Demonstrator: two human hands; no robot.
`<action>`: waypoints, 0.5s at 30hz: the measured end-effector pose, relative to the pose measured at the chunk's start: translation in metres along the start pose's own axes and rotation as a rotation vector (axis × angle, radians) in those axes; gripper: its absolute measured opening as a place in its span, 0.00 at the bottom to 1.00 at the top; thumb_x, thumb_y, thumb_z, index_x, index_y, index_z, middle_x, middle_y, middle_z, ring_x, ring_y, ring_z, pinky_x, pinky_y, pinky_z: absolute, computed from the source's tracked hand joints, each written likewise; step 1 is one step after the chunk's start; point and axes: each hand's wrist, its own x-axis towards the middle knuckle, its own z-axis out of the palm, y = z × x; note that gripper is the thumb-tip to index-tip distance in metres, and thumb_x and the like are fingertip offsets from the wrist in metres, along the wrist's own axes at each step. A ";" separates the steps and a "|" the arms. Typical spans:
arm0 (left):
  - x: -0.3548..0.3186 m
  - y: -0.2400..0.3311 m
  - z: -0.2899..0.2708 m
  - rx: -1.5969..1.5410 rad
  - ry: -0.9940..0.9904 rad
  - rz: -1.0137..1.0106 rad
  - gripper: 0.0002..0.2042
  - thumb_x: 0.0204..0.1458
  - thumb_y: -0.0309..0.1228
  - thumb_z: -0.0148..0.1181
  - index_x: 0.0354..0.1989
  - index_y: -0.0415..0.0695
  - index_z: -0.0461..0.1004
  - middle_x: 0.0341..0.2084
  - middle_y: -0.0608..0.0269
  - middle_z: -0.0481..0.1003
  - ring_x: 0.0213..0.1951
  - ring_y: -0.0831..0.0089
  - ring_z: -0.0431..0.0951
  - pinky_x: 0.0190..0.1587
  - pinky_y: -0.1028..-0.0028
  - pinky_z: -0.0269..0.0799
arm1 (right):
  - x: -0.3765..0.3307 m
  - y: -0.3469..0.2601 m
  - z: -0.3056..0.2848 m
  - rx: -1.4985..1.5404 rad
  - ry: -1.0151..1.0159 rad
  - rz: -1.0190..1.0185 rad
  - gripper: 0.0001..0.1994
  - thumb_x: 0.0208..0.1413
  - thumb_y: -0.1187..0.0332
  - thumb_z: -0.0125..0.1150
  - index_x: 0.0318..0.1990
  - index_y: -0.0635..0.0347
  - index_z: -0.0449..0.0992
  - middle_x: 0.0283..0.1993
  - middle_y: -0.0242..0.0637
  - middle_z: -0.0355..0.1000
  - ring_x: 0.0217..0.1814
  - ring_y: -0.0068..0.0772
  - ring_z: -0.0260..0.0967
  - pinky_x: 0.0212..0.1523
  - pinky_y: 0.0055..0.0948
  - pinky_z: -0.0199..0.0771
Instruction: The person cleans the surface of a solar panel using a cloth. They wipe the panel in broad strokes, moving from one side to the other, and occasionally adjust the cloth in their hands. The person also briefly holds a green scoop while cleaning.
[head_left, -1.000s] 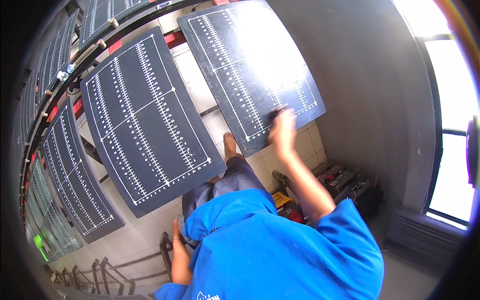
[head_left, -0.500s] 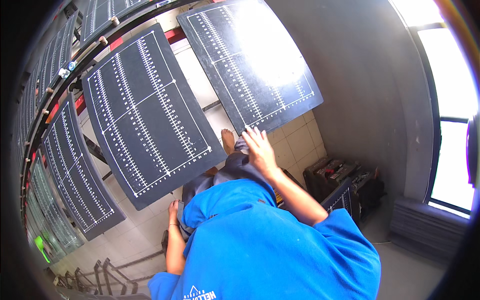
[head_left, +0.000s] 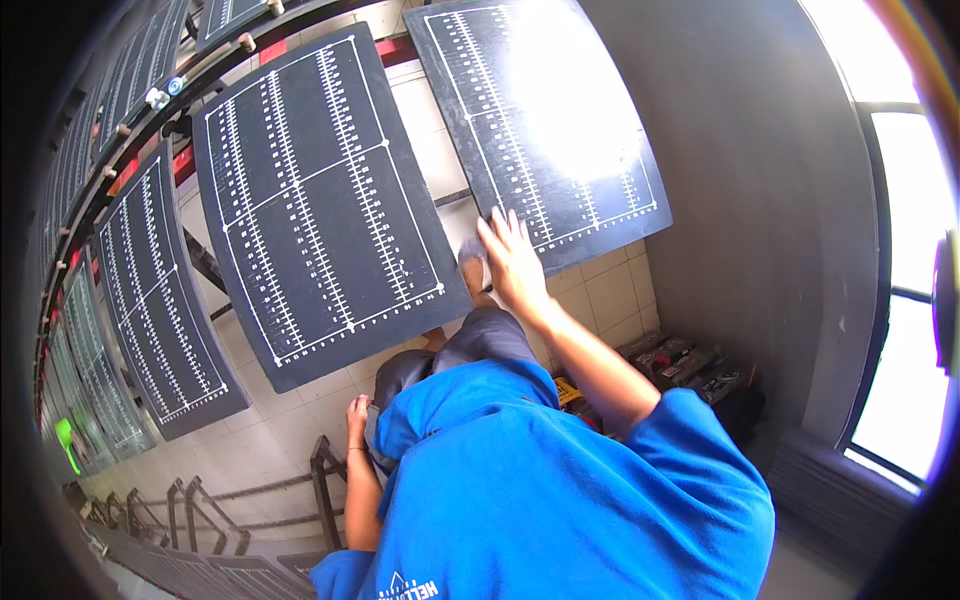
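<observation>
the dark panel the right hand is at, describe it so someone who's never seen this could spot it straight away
A curved overhead rail carries a row of dark hanging panels with white ruled markings. Follow the row to its right end, beside the grey wall: that last panel is the one, with the right hand at its lower edge. Unlike its neighbours, it bears a bright glare patch from the window.

Dark rectangular panels printed with white ruled lines and tick marks hang in a curved row like signs. The right panel (head_left: 545,120) sits at twelve to one o'clock, with glare on its middle. The middle panel (head_left: 320,200) hangs at eleven o'clock, the left panel (head_left: 160,290) at nine. Small dark boxes (head_left: 690,365) with red and yellow patches lie on the floor at four o'clock.
</observation>
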 end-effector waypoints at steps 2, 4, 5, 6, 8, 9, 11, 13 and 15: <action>-0.008 -0.016 0.011 -0.083 -0.008 -0.051 0.24 0.65 0.47 0.53 0.48 0.34 0.76 0.43 0.50 0.81 0.45 0.62 0.82 0.44 0.68 0.77 | 0.083 0.029 0.011 0.039 0.040 -0.088 0.29 0.59 0.78 0.51 0.70 0.62 0.60 0.74 0.61 0.53 0.76 0.71 0.47 0.76 0.56 0.43; -0.023 -0.005 0.022 -0.037 0.019 -0.167 0.24 0.65 0.47 0.53 0.50 0.34 0.75 0.44 0.49 0.81 0.44 0.62 0.82 0.43 0.67 0.78 | 0.168 0.043 0.009 0.066 0.144 -0.086 0.25 0.63 0.73 0.50 0.68 0.64 0.62 0.72 0.62 0.56 0.75 0.72 0.49 0.75 0.55 0.45; -0.025 0.005 0.025 -0.015 0.030 -0.221 0.24 0.65 0.47 0.53 0.51 0.33 0.75 0.44 0.48 0.80 0.44 0.62 0.82 0.42 0.67 0.78 | 0.203 0.047 0.009 0.077 0.178 -0.049 0.24 0.65 0.70 0.51 0.68 0.64 0.63 0.71 0.62 0.58 0.74 0.73 0.49 0.75 0.54 0.47; -0.028 0.013 0.024 0.013 -0.022 -0.237 0.24 0.65 0.47 0.53 0.52 0.34 0.74 0.45 0.47 0.80 0.45 0.61 0.81 0.43 0.65 0.79 | 0.223 0.054 0.014 0.070 0.210 -0.006 0.23 0.65 0.69 0.52 0.67 0.63 0.65 0.70 0.62 0.59 0.73 0.72 0.50 0.74 0.54 0.49; -0.038 0.017 0.023 -0.041 -0.006 -0.260 0.24 0.65 0.47 0.53 0.52 0.33 0.73 0.46 0.47 0.79 0.46 0.62 0.81 0.43 0.65 0.79 | 0.221 0.050 0.023 0.070 0.258 0.030 0.21 0.65 0.68 0.52 0.65 0.60 0.67 0.70 0.63 0.60 0.73 0.71 0.52 0.73 0.54 0.52; -0.039 0.018 0.026 -0.077 0.000 -0.265 0.24 0.65 0.47 0.53 0.52 0.33 0.73 0.47 0.47 0.79 0.46 0.63 0.80 0.44 0.65 0.79 | 0.199 0.049 0.029 0.122 0.310 -0.077 0.22 0.65 0.71 0.52 0.65 0.61 0.67 0.70 0.63 0.59 0.73 0.71 0.52 0.73 0.56 0.51; -0.042 -0.007 0.032 -0.175 0.034 -0.195 0.23 0.66 0.45 0.52 0.52 0.33 0.73 0.47 0.47 0.79 0.45 0.63 0.80 0.47 0.64 0.77 | 0.121 0.033 0.017 0.083 0.078 -0.139 0.28 0.59 0.78 0.53 0.69 0.60 0.63 0.73 0.62 0.55 0.75 0.70 0.50 0.74 0.58 0.47; -0.035 -0.011 0.042 -0.211 0.067 -0.184 0.22 0.66 0.44 0.51 0.51 0.33 0.74 0.45 0.48 0.79 0.45 0.63 0.80 0.49 0.64 0.76 | 0.022 0.023 -0.015 0.069 -0.089 -0.097 0.31 0.53 0.79 0.56 0.68 0.61 0.65 0.72 0.59 0.57 0.75 0.67 0.51 0.75 0.57 0.49; -0.029 -0.015 0.053 -0.163 0.037 -0.181 0.21 0.67 0.43 0.50 0.49 0.33 0.76 0.44 0.50 0.80 0.47 0.63 0.79 0.53 0.65 0.72 | -0.061 0.030 -0.039 0.001 -0.203 -0.036 0.34 0.47 0.79 0.63 0.67 0.59 0.67 0.72 0.56 0.58 0.76 0.63 0.52 0.74 0.56 0.51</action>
